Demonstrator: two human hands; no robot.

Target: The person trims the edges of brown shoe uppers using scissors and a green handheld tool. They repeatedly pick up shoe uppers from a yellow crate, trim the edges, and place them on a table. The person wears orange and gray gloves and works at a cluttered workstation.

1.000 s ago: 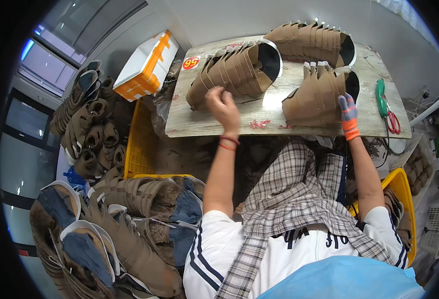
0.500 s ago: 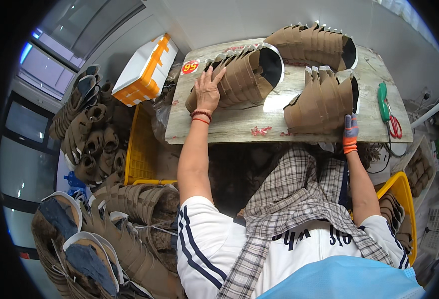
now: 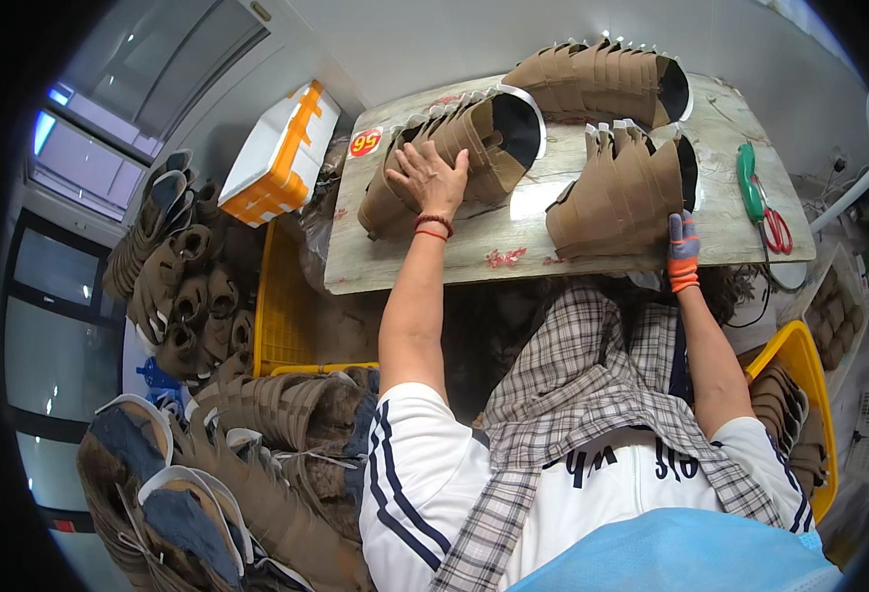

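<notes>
My left hand [image 3: 428,181], bare with red bracelets, rests with fingers spread on a nested row of brown shoe uppers [image 3: 482,163] at the left of the table. Black lining and a white edge show at that row's right end. My right hand [image 3: 683,247], in a grey and orange glove, is at the near right corner of a second row of uppers [image 3: 617,202]. Its visible fingers are straight and lie against the row's end; the rest is partly hidden. A third row of uppers [image 3: 602,84] lies along the table's far side.
On the worn wooden table [image 3: 380,261], green-handled snips [image 3: 748,183] and red-handled scissors [image 3: 778,232] lie at the right. A taped foam box [image 3: 281,148] stands left. Bundled uppers [image 3: 286,493] are piled lower left. Yellow crates [image 3: 281,306] flank me.
My left hand has slid right along the left row, from its left end toward its middle, fingers spreading wider. My right hand stays by its row. The whole view has shifted slightly.
</notes>
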